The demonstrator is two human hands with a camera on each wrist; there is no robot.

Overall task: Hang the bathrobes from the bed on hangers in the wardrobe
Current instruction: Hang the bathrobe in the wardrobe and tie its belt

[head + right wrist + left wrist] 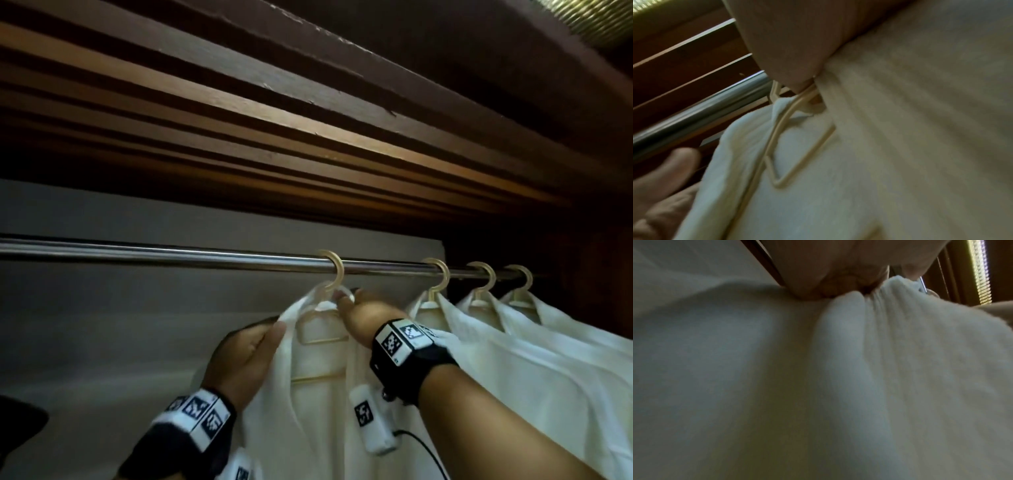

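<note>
At frame centre the right hand point(356, 313) pinches the bathrobe point(318, 394) collar at the hanger point(330, 274) neck; lower left, the left hand point(245, 353) grips its shoulder edge. The hanger is already hooked on the rail point(154, 251). Three robes point(513, 342) hang at right, so only straightening seems left here; the bed is out of view.

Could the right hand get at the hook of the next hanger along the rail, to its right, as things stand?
Probably yes. The right hand is at the neck of the leftmost hanger; the next hook hangs on the rail with bare rail between and nothing visibly in the way. It would have to let go first.
</note>
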